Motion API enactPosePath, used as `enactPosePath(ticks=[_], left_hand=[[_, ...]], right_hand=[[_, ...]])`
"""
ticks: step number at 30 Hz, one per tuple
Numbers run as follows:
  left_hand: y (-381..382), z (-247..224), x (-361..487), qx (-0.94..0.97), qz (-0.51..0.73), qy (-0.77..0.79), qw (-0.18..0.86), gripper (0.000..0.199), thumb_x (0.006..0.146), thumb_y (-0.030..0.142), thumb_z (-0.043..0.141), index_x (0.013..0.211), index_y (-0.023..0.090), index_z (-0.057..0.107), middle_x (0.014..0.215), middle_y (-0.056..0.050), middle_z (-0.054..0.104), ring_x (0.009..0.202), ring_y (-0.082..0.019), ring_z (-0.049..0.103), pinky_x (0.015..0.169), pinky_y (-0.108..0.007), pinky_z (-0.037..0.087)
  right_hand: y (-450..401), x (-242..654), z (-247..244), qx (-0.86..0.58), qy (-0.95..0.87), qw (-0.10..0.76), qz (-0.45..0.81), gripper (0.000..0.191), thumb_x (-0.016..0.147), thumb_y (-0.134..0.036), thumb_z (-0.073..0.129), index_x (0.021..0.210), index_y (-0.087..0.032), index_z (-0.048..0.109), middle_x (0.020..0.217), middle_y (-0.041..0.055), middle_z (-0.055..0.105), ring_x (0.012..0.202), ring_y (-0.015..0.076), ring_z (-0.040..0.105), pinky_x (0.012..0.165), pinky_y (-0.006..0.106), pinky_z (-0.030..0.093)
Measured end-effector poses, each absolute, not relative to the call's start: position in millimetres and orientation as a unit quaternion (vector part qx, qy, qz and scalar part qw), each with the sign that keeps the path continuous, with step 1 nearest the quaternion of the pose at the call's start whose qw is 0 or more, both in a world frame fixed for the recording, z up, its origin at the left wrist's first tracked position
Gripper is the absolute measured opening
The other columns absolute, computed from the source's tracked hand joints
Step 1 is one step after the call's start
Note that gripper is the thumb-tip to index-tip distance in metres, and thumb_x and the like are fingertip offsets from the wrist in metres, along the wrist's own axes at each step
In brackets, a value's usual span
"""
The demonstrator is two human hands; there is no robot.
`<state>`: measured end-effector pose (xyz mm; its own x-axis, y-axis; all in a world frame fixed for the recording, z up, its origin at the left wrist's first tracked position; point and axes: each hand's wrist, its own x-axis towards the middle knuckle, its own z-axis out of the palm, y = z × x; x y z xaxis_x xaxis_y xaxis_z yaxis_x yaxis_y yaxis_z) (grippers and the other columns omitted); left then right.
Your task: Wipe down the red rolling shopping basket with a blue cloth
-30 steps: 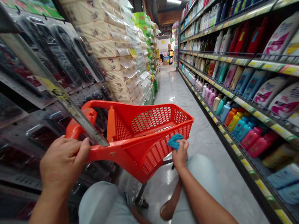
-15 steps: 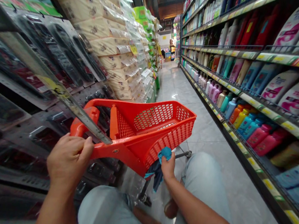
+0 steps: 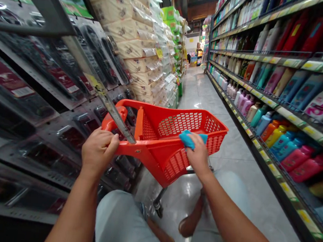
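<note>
Blue cloth (image 3: 187,140) lies at the top rim of the near side wall of a red basket (image 3: 154,153); half a second ago it hung lower, against the outside of that wall, with a darker part trailing down. It sits under and around the fingers of the right hand (image 3: 198,153), showing on both sides of them. That hand's grip is closed on the cloth, though the fingertips are partly hidden, so how tightly is hard to say. The right forearm reaches up and leftward from the lower right, back of the hand uppermost.

The left hand (image 3: 99,149) is wrapped around the near end of the basket's handle (image 3: 109,122), its forearm rising steeply from below. Beneath the basket, a wheel (image 3: 158,208) stands on the grey floor (image 3: 201,89). Hanging packages (image 3: 102,55) and stacked packs (image 3: 128,48) line the left, bottle shelves (image 3: 290,116) the right.
</note>
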<state>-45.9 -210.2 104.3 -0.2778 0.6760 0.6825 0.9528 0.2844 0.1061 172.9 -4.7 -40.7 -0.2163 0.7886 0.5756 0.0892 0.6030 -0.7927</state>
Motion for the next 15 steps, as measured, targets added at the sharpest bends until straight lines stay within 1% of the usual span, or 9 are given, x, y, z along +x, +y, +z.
enactPosePath(ticks=[2, 4, 6, 8, 9, 10, 12, 13, 15], left_hand=[[-208, 104, -50, -0.546, -0.26, -0.752, 0.262, 0.039, 0.093, 0.035, 0.044, 0.06, 0.022, 0.06, 0.068, -0.001, 0.068, 0.076, -0.017, 0.064, 0.107, -0.044, 0.047], [-209, 101, -46, -0.529, -0.273, -0.752, 0.285, 0.033, 0.093, 0.036, 0.046, 0.069, 0.022, 0.064, 0.08, -0.004, 0.071, 0.085, -0.02, 0.066, 0.105, -0.046, 0.048], [-210, 95, -30, -0.483, -0.304, -0.745, 0.345, 0.024, 0.094, 0.035, 0.049, 0.084, 0.021, 0.067, 0.101, -0.009, 0.072, 0.103, -0.025, 0.065, 0.105, -0.051, 0.047], [-209, 85, -6, -0.457, -0.327, -0.717, 0.413, 0.016, 0.094, 0.028, 0.052, 0.099, 0.023, 0.066, 0.119, -0.013, 0.068, 0.122, -0.029, 0.059, 0.113, -0.059, 0.04], [-207, 78, 8, -0.482, -0.332, -0.694, 0.42, 0.017, 0.093, 0.022, 0.052, 0.105, 0.024, 0.065, 0.123, -0.013, 0.067, 0.126, -0.03, 0.057, 0.115, -0.061, 0.037], [-202, 71, 21, -0.533, -0.325, -0.67, 0.402, 0.023, 0.092, 0.018, 0.052, 0.112, 0.025, 0.062, 0.125, -0.013, 0.067, 0.13, -0.03, 0.055, 0.115, -0.061, 0.038], [-185, 54, 42, -0.608, -0.285, -0.647, 0.361, 0.031, 0.09, 0.016, 0.055, 0.117, 0.029, 0.061, 0.125, -0.005, 0.07, 0.13, -0.025, 0.058, 0.12, -0.054, 0.038], [-174, 45, 50, -0.635, -0.265, -0.639, 0.342, 0.036, 0.09, 0.016, 0.054, 0.123, 0.029, 0.06, 0.131, -0.005, 0.068, 0.133, -0.024, 0.057, 0.121, -0.052, 0.037], [-149, 28, 58, -0.649, -0.229, -0.652, 0.318, 0.046, 0.093, 0.019, 0.053, 0.138, 0.024, 0.053, 0.142, -0.008, 0.063, 0.138, -0.025, 0.053, 0.123, -0.051, 0.033]], right_hand=[[-34, 160, -17, -0.238, -0.795, 0.46, 0.315, 0.057, 0.075, -0.01, 0.052, 0.129, -0.026, 0.065, 0.139, 0.005, 0.061, 0.124, 0.0211, 0.059, 0.109, 0.037, 0.047], [-47, 157, 0, -0.217, -0.852, 0.375, 0.294, 0.062, 0.078, -0.01, 0.053, 0.138, -0.026, 0.06, 0.145, 0.0055, 0.058, 0.125, 0.0225, 0.059, 0.107, 0.036, 0.048], [-38, 165, 8, -0.261, -0.869, 0.319, 0.274, 0.055, 0.082, -0.013, 0.053, 0.134, -0.027, 0.062, 0.138, 0.0054, 0.063, 0.119, 0.023, 0.062, 0.103, 0.034, 0.049], [-11, 182, 6, -0.336, -0.86, 0.285, 0.256, 0.046, 0.084, -0.015, 0.053, 0.126, -0.027, 0.068, 0.126, 0.0052, 0.07, 0.113, 0.0234, 0.065, 0.098, 0.033, 0.049], [5, 193, 3, -0.369, -0.854, 0.271, 0.248, 0.044, 0.084, -0.016, 0.053, 0.123, -0.026, 0.069, 0.123, 0.0054, 0.071, 0.112, 0.024, 0.066, 0.097, 0.033, 0.049], [21, 204, -2, -0.392, -0.848, 0.261, 0.242, 0.044, 0.083, -0.016, 0.054, 0.123, -0.026, 0.069, 0.122, 0.0055, 0.071, 0.111, 0.0247, 0.066, 0.095, 0.033, 0.049], [46, 222, -11, -0.416, -0.84, 0.253, 0.238, 0.047, 0.081, -0.016, 0.054, 0.124, -0.026, 0.069, 0.124, 0.0057, 0.071, 0.111, 0.0255, 0.066, 0.094, 0.033, 0.049], [55, 229, -14, -0.419, -0.839, 0.254, 0.239, 0.048, 0.08, -0.015, 0.053, 0.125, -0.026, 0.069, 0.124, 0.0057, 0.07, 0.112, 0.0254, 0.066, 0.094, 0.033, 0.049], [62, 237, -17, -0.415, -0.838, 0.258, 0.243, 0.05, 0.079, -0.014, 0.053, 0.126, -0.025, 0.068, 0.125, 0.0055, 0.07, 0.112, 0.0242, 0.066, 0.094, 0.031, 0.048]])
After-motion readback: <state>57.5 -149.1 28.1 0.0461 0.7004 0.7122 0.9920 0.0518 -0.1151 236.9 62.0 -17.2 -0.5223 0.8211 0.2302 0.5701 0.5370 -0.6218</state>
